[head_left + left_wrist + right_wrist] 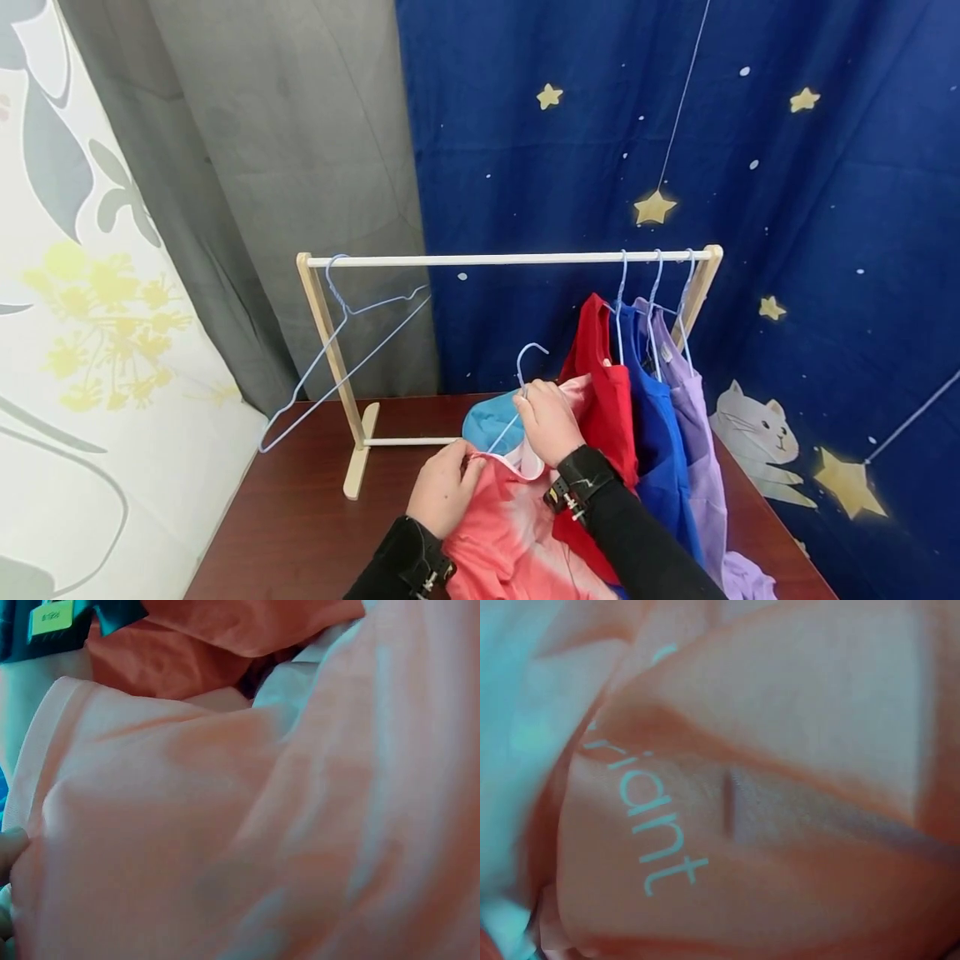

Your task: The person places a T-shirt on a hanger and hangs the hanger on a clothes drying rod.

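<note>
A coral-pink and white tie-dyed shirt [498, 525] hangs between the two hands, low in front of the rack. My left hand [442, 493] pinches the edge of its neckline between thumb and fingers. My right hand [551, 423] grips a light blue wire hanger [519, 367] just below its hook, and the hanger's sloping arm runs down into the neck opening. Light blue cloth [491, 421] shows behind the neckline. In the left wrist view the shirt [187, 795] fills most of the picture. Pale lettering shows on the shirt [660, 832] in the right wrist view.
A clothes rack [480, 259] with wooden ends stands on the brown table [300, 517]. A bare hanger [330, 350] hangs at its left end. At the right hang a red garment [600, 400], a blue one [663, 450] and a lilac one [697, 450], close beside the right hand.
</note>
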The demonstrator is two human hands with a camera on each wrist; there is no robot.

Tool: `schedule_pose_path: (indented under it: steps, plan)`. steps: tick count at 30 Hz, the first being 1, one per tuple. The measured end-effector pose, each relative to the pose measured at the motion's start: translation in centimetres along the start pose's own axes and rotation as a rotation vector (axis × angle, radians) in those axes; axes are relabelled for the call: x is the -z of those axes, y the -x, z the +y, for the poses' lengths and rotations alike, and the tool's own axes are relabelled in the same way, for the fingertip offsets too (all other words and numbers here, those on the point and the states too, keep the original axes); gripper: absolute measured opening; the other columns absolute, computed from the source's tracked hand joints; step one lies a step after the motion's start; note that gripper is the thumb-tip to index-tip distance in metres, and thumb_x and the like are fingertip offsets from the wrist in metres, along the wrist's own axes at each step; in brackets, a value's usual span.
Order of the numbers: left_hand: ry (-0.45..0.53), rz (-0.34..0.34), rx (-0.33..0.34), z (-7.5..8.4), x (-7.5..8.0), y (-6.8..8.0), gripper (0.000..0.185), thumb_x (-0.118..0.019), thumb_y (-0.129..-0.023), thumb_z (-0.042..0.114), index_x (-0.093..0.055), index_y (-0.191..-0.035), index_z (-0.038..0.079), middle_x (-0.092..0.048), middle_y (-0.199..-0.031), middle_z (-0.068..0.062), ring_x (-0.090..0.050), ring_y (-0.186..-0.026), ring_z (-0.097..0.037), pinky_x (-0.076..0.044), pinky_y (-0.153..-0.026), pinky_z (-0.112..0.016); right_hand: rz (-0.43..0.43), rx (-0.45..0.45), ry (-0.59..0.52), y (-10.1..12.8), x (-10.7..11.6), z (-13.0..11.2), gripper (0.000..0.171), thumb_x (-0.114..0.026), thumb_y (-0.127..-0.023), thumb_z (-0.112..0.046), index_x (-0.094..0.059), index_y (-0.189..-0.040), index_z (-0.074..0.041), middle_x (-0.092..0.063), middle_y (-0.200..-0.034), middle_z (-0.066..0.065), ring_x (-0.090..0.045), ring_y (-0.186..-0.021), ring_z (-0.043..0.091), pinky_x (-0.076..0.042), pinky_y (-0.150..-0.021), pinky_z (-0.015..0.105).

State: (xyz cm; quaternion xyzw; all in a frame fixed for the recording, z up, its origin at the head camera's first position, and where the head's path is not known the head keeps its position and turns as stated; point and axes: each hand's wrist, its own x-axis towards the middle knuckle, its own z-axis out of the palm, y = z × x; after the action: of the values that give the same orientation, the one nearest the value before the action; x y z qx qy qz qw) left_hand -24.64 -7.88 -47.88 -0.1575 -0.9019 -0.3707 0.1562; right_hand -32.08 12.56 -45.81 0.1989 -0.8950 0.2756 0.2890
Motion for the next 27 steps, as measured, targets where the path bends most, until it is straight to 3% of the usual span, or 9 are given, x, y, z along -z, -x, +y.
schedule_pose_path:
  steps: [5,9,13,16,20,23,27]
  plan:
    - [0.043,-0.027,0.039,-0.4,-0.1,0.4,0.029,-0.071,-0.095,0.023,-0.057,-0.117,0.011,-0.059,-0.079,0.012,-0.056,-0.067,-0.005,-0.046,-0.062,-0.029,-0.029,-0.030,-0.025,0.0,0.2,-0.2,0.015,-0.058,-0.101,-0.014,-0.065,-0.088,-0.009,-0.058,-0.086,0.003,-0.056,-0.089,0.027,-0.045,-0.082,0.043]
    - [-0.042,-0.061,0.069,-0.8,0.1,0.7,0.018,-0.068,-0.097,0.033,-0.059,-0.099,0.017,-0.052,-0.073,0.011,-0.050,-0.064,-0.007,-0.042,-0.060,-0.031,-0.012,-0.014,-0.034,0.0,0.3,0.0,0.015,-0.058,-0.100,-0.014,-0.065,-0.088,-0.008,-0.058,-0.086,0.003,-0.056,-0.088,0.026,-0.045,-0.081,0.043]
    - [-0.117,-0.085,0.031,-1.4,0.2,1.1,0.026,-0.059,-0.102,0.036,-0.052,-0.081,0.022,-0.044,-0.068,0.008,-0.045,-0.061,-0.011,-0.037,-0.057,-0.031,-0.033,-0.001,-0.130,0.2,0.6,0.1,0.011,-0.058,-0.099,-0.012,-0.065,-0.092,-0.008,-0.059,-0.089,0.001,-0.056,-0.091,0.023,-0.045,-0.084,0.042]
    - [-0.109,-0.067,0.020,-1.7,0.4,1.5,0.029,-0.056,-0.103,0.037,-0.048,-0.079,0.023,-0.042,-0.067,0.008,-0.044,-0.061,-0.010,-0.036,-0.056,-0.030,-0.066,-0.034,-0.216,0.3,0.8,0.4,0.015,-0.057,-0.100,-0.011,-0.068,-0.108,-0.006,-0.062,-0.099,0.003,-0.057,-0.098,0.022,-0.046,-0.090,0.042]
    - [-0.079,-0.038,0.022,-2.1,0.7,2.0,0.031,-0.055,-0.104,0.038,-0.047,-0.078,0.023,-0.040,-0.065,0.009,-0.042,-0.061,-0.008,-0.035,-0.057,-0.028,-0.084,-0.097,-0.231,0.6,1.0,1.4,0.034,-0.052,-0.102,-0.011,-0.063,-0.133,-0.008,-0.063,-0.127,0.012,-0.053,-0.124,0.030,-0.039,-0.107,0.049]
    - [-0.063,-0.030,0.022,-2.3,0.9,2.3,0.031,-0.055,-0.104,0.038,-0.048,-0.077,0.024,-0.040,-0.065,0.010,-0.043,-0.061,-0.007,-0.036,-0.058,-0.028,-0.099,-0.134,-0.198,0.9,1.0,2.3,0.037,-0.048,-0.104,-0.011,-0.060,-0.138,-0.007,-0.057,-0.141,0.016,-0.041,-0.139,0.037,-0.030,-0.114,0.054]
    - [-0.043,-0.038,0.028,-2.5,1.1,2.6,0.031,-0.054,-0.104,0.040,-0.050,-0.078,0.025,-0.041,-0.066,0.010,-0.044,-0.062,-0.006,-0.037,-0.059,-0.027,-0.093,-0.137,-0.160,1.4,0.9,3.4,0.035,-0.047,-0.105,-0.012,-0.061,-0.137,-0.005,-0.058,-0.140,0.017,-0.036,-0.142,0.040,-0.026,-0.116,0.054]
